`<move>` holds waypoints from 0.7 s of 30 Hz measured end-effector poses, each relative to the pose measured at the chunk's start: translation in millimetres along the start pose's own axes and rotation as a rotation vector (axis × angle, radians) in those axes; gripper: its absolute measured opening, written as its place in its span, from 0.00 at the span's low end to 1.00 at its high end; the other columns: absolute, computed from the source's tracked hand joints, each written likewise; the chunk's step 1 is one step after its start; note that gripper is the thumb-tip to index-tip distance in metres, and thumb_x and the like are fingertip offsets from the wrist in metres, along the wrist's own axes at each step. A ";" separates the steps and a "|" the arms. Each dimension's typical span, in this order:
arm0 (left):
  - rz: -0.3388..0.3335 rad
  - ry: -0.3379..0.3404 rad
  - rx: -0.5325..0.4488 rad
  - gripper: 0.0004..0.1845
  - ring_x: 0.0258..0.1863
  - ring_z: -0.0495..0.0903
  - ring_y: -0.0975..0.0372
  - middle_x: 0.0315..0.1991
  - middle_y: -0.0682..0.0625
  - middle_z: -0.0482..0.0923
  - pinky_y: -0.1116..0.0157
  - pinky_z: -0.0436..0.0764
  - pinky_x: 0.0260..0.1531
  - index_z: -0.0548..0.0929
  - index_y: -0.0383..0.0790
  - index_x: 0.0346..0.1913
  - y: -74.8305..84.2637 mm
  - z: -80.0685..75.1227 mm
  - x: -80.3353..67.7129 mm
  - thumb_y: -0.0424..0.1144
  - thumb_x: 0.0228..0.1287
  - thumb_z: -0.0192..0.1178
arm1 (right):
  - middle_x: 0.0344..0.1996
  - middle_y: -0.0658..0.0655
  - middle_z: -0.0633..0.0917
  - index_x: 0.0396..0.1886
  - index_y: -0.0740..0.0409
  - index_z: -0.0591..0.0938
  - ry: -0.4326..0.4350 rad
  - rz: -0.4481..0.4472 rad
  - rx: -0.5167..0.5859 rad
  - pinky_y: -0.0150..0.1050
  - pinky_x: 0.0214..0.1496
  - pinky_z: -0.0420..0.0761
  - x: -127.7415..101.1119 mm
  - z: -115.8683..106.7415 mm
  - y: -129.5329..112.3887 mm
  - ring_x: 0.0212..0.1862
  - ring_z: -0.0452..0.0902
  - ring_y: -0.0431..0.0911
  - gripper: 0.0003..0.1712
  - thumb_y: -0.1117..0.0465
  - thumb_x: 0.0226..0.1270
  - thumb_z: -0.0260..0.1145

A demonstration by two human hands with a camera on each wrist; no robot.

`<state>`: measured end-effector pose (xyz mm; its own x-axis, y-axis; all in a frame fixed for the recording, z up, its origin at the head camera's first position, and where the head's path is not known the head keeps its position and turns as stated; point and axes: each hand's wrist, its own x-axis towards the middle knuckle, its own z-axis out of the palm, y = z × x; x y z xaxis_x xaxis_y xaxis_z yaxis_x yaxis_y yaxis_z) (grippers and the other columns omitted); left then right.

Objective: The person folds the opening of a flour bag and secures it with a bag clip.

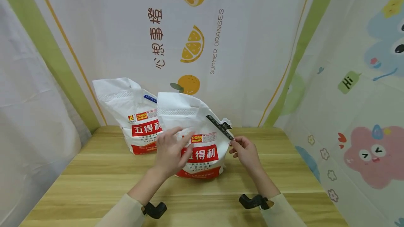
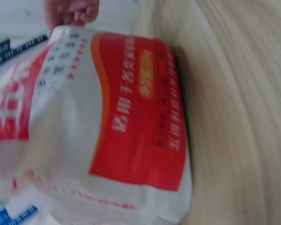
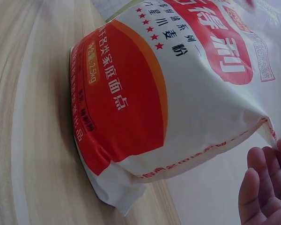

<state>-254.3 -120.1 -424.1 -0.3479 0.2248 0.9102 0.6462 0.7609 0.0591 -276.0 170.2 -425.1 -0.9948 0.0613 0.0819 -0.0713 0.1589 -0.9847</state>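
Note:
A white flour bag (image 1: 203, 153) with red labels stands upright on the wooden table in front of me. Across its folded upper right corner lies a black bag clip (image 1: 219, 128). My right hand (image 1: 247, 153) pinches the bag's edge by the clip's lower end; the right wrist view shows the fingers (image 3: 264, 183) at that corner. In front of the bag's left side is my left hand (image 1: 172, 150), its fingers spread and holding nothing; whether it touches the bag I cannot tell. In the left wrist view, the bag's red lower panel (image 2: 131, 112) fills the middle.
Behind and to the left stands a second, similar flour bag (image 1: 142, 129) with a blue clip (image 1: 150, 98), partly hidden by the front bag. The wooden table (image 1: 268, 178) is bordered by printed curtains (image 1: 252, 45) at the back and sides.

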 end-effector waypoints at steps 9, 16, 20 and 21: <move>-0.651 0.035 -0.324 0.60 0.79 0.56 0.44 0.80 0.34 0.53 0.37 0.61 0.78 0.47 0.36 0.86 -21.5 -13.2 -1.7 0.45 0.64 0.80 | 0.42 0.54 0.89 0.54 0.67 0.84 -0.005 -0.002 -0.003 0.32 0.37 0.85 -1.1 0.7 -1.2 0.37 0.86 0.43 0.12 0.63 0.84 0.62; -0.829 -0.057 -0.661 0.41 0.55 0.80 0.59 0.64 0.39 0.79 0.63 0.85 0.53 0.58 0.40 0.83 -31.4 -19.1 -5.0 0.38 0.77 0.69 | 0.44 0.56 0.89 0.55 0.67 0.84 -0.007 0.004 -0.019 0.32 0.38 0.85 -1.7 0.5 -0.5 0.38 0.86 0.43 0.13 0.61 0.84 0.63; -0.851 -0.062 -0.703 0.23 0.42 0.83 0.64 0.52 0.37 0.86 0.72 0.83 0.39 0.75 0.36 0.71 -34.9 -22.2 -4.4 0.39 0.81 0.66 | 0.44 0.55 0.89 0.56 0.66 0.84 -0.013 0.002 -0.013 0.32 0.38 0.85 -0.8 0.0 -1.0 0.38 0.86 0.43 0.13 0.61 0.84 0.63; -0.853 -0.066 -0.697 0.21 0.41 0.83 0.65 0.51 0.37 0.87 0.73 0.83 0.38 0.77 0.36 0.68 -35.7 -22.5 -3.6 0.40 0.81 0.66 | 0.44 0.55 0.89 0.56 0.66 0.84 -0.017 0.001 -0.010 0.32 0.38 0.85 -0.4 -0.3 -1.0 0.38 0.86 0.43 0.13 0.61 0.83 0.64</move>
<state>-260.8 -161.7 -420.2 -0.8840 -0.1626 0.4382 0.4109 0.1765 0.8944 -275.6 170.3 -424.1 -0.9959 0.0451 0.0782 -0.0696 0.1692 -0.9831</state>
